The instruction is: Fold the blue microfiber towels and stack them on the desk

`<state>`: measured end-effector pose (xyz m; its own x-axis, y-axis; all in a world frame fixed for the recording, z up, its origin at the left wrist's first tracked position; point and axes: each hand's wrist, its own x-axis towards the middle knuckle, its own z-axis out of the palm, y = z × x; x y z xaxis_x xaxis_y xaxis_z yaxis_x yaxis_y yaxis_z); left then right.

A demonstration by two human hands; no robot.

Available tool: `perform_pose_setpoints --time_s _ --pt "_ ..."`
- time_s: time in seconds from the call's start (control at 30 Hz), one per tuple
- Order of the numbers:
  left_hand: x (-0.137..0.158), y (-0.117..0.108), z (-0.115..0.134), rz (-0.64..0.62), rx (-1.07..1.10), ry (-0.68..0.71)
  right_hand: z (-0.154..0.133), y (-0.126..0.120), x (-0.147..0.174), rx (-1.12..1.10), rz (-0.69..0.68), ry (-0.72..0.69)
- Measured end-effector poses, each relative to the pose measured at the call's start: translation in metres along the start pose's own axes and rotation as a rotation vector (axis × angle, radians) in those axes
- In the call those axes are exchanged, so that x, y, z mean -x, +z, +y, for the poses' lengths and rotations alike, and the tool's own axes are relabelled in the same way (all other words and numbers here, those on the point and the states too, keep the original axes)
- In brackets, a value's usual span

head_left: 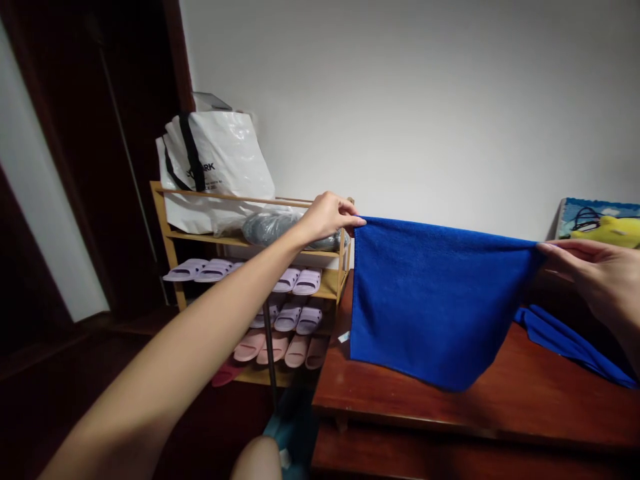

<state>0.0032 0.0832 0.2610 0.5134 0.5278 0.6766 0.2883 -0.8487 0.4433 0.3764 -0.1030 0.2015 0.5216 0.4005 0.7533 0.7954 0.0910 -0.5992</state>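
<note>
A blue cloth [435, 300] hangs stretched between my two hands above a reddish-brown wooden table. My left hand [330, 217] pinches its upper left corner between thumb and fingers. At the upper right corner, my right hand [595, 270] grips the cloth the same way. The top edge is pulled nearly straight, and the lower part drapes down in front of the tabletop. A small white tag [344, 337] sticks out by the cloth's left edge. Another piece of blue cloth [575, 347] lies on the table, below my right hand and partly hidden.
The wooden table [400, 407] has a lower ledge in front. To its left stands a wooden shoe rack [170, 267] with several slippers [307, 281] and a white bag [225, 153] on top. A yellow plush-like thing [607, 231] is at far right. My knee [257, 460] shows below.
</note>
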Motion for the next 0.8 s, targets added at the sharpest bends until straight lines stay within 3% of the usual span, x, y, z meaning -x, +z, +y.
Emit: perform_pose_setpoints --time_s 0.4,0.57,0.8 --pt "-0.009 -0.01 0.002 -0.183 0.106 0.011 0.01 0.007 -0.021 -0.047 -0.073 -0.022" --pt "0.0 -0.013 0.008 -0.208 0.057 0.002 0.017 0.006 -0.02 0.035 -0.052 -0.091" --pt "0.02 -0.026 0.026 -0.223 0.028 -0.003 0.005 -0.008 -0.011 0.147 -0.079 -0.117"
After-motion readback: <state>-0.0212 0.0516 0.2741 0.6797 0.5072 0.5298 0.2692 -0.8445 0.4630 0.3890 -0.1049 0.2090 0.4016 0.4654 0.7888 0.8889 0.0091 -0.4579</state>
